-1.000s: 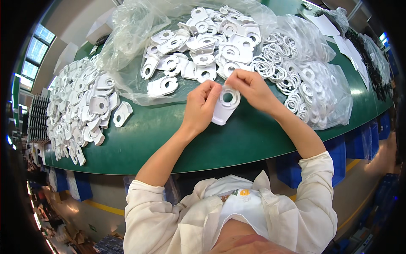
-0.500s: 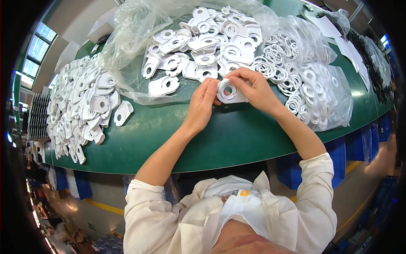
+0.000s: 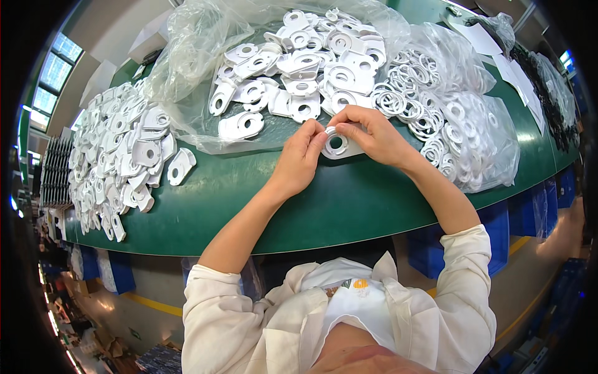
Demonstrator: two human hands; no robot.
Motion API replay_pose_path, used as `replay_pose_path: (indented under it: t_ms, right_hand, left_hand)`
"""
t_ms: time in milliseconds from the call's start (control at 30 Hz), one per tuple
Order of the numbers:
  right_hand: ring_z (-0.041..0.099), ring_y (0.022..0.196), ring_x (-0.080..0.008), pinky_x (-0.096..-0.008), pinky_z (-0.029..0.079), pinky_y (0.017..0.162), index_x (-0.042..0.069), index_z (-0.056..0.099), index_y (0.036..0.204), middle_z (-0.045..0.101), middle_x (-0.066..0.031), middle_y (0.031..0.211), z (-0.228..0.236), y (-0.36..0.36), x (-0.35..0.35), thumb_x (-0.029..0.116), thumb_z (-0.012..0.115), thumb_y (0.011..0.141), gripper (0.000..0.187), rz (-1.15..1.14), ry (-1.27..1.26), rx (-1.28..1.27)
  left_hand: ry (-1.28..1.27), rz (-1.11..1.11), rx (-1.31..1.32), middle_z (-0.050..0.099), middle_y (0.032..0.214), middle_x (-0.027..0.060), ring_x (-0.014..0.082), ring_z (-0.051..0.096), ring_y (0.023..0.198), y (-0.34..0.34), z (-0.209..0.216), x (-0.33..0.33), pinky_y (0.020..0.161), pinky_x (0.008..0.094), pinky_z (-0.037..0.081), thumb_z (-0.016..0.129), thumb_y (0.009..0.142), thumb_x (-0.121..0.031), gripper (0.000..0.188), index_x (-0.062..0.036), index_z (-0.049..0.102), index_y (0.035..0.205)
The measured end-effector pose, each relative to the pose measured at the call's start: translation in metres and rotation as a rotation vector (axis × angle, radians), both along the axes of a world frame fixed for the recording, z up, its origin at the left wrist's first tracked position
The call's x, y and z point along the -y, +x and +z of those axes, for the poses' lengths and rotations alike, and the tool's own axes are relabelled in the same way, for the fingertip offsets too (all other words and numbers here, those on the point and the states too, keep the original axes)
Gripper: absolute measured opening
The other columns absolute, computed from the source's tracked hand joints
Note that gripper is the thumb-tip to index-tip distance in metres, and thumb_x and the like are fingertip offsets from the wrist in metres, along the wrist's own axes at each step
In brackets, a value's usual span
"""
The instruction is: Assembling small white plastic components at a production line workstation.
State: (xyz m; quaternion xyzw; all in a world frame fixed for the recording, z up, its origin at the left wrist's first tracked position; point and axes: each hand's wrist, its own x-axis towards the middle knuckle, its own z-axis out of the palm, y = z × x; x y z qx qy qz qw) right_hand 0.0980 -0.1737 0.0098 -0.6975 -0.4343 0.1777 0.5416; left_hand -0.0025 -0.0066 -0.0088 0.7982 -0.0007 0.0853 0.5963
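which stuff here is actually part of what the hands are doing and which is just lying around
In use:
- left hand and right hand, both gripping one white plate with a hole
- white rings in a clear bag
- loose white plates on clear plastic

Lying about:
- heap of white plates at far left
- paper sheets
- green table

You get bright, even light from above, with daylight at the windows (image 3: 53,78) on your left. Glare streaks the clear plastic bags (image 3: 187,56) and sheens the green table (image 3: 349,199). Shadows stay soft. Fisheye bending curves the table edge, and the corners fall black.
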Motion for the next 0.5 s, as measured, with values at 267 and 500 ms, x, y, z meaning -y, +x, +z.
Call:
replay_pose_path:
  t_ms: [267, 500]
  right_hand:
    - [0.052, 0.074, -0.0068, -0.0229, 0.044, 0.068, -0.002, 0.061, 0.094, 0.06, -0.0018, 0.078, -0.003, -0.002, -0.002, 0.01, 0.058, 0.09, 0.013, -0.07, -0.044, 0.012]
    - [0.045, 0.064, -0.0036, -0.0211, 0.038, 0.057, 0.0, 0.057, 0.084, 0.053, 0.0023, 0.069, 0.0, -0.011, -0.003, 0.01, 0.059, 0.091, 0.013, -0.076, -0.141, 0.013]
  left_hand:
    - [0.068, 0.079, -0.019, 0.047, 0.068, 0.0028, 0.0088, 0.04, 0.064, -0.002, 0.006, 0.002, 0.057, 0.0256, 0.034, 0.049, 0.097, -0.019, 0.022, -0.001, 0.05, 0.085]
    - [0.265, 0.091, -0.08, 0.056, 0.067, 0.0124, 0.0236, 0.052, 0.06, -0.002, 0.013, -0.002, 0.056, 0.0357, 0.038, 0.051, 0.095, -0.023, 0.028, 0.0005, 0.053, 0.081]
